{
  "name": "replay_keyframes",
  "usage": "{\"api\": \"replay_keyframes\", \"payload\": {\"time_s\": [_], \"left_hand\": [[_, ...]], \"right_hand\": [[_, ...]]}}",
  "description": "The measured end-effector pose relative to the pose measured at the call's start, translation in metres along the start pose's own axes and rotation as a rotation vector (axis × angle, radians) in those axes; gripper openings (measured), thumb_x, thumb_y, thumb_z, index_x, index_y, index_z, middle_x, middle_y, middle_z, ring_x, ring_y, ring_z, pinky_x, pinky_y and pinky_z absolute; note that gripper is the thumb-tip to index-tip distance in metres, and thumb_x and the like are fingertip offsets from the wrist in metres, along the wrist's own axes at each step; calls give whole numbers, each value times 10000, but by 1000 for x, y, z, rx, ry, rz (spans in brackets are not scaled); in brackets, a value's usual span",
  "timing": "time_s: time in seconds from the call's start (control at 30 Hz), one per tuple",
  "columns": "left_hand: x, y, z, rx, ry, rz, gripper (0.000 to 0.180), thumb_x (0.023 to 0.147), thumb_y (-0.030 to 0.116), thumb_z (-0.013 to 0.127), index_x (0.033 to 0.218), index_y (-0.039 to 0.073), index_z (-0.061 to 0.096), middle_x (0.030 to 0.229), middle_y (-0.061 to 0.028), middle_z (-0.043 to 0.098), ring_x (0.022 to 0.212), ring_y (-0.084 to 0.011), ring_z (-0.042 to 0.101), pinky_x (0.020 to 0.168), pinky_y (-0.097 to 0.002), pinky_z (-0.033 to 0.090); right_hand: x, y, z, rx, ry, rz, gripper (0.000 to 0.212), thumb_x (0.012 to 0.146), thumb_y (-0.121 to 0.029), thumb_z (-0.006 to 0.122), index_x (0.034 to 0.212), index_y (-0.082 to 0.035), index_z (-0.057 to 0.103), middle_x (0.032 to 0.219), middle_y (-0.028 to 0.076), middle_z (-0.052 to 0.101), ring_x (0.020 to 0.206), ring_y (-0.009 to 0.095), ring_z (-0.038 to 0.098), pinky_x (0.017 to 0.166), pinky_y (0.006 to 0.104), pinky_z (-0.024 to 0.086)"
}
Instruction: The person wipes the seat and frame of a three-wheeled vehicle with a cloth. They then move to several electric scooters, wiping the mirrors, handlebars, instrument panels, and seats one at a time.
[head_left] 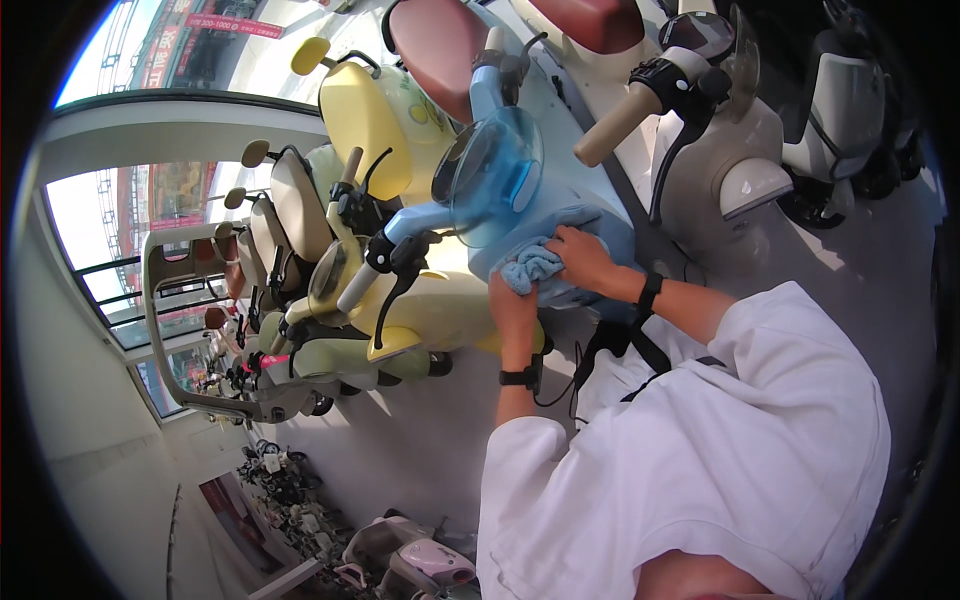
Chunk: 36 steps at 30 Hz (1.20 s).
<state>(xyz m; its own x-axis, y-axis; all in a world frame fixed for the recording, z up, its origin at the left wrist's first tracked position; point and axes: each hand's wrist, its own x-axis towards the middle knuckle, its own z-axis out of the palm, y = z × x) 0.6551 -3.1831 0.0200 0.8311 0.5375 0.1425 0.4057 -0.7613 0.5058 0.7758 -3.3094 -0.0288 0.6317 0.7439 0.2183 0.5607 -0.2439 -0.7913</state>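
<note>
A light blue cloth point(533, 264) is bunched between my hands against the front of a light blue scooter point(605, 232). My left hand point(512, 302) grips the cloth's lower left part, with its fingers partly hidden in the folds. On the right, my right hand point(583, 257) has its fingers closed on the same cloth, next to the blue front panel. Just above my hands are the scooter's clear blue windshield point(495, 175) and its left handlebar grip point(358, 288) with a black brake lever point(400, 290).
Close on the left stands a yellow scooter point(450, 305), with more scooters in a row behind it. A cream scooter point(700, 170) with a tan grip is close on the right. Large windows point(130, 220) line the far left. A pink scooter point(435, 562) sits at the lower edge.
</note>
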Motion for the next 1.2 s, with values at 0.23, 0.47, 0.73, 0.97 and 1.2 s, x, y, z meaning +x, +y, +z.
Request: {"api": "replay_keyframes", "payload": {"time_s": [0.23, 0.47, 0.73, 0.97, 1.2], "left_hand": [[-23, -7, -15, -224, -21, 80, 405, 733, 78, 766, 1099, 23, 602, 1053, -176, 630, 1003, -372, 615, 864, -425, 487], [-51, -7, -14, -256, -10, 196, 436, 695, 56, 756, 1101, 20, 602, 1109, -171, 615, 1088, -399, 569, 923, -462, 456], [-73, -15, 9, -199, 184, 370, 461, 686, 29, 751, 1121, 28, 598, 1187, -152, 585, 1167, -429, 504, 1008, -507, 395], [-116, -17, 44, -431, -240, 275, 382, 713, 58, 781, 1051, 24, 607, 1030, -171, 619, 984, -374, 613, 857, -403, 488], [-104, 91, 90, -512, -280, 235, 430, 719, 35, 779, 1107, 13, 595, 1095, -168, 631, 1019, -341, 628, 902, -379, 475]], "right_hand": [[-19, -24, -11, -57, 2, -11, 416, 638, -126, 794, 1023, -91, 641, 969, 141, 559, 944, 346, 574, 796, 448, 480], [-56, -33, 15, -231, 158, -3, 591, 657, -188, 801, 1198, -124, 572, 1201, 177, 519, 1109, 394, 539, 932, 454, 475], [-90, -54, 19, -176, 177, 235, 498, 723, -136, 752, 1184, -138, 565, 1185, 165, 528, 1096, 397, 567, 857, 480, 512], [-155, -28, -3, -34, -1, 355, 345, 769, -167, 708, 1084, -101, 584, 1037, 140, 572, 945, 394, 608, 790, 459, 504], [-186, 19, -94, 12, 141, 394, 380, 768, -154, 724, 1127, -115, 609, 1087, 135, 589, 985, 385, 609, 832, 458, 495]]}}
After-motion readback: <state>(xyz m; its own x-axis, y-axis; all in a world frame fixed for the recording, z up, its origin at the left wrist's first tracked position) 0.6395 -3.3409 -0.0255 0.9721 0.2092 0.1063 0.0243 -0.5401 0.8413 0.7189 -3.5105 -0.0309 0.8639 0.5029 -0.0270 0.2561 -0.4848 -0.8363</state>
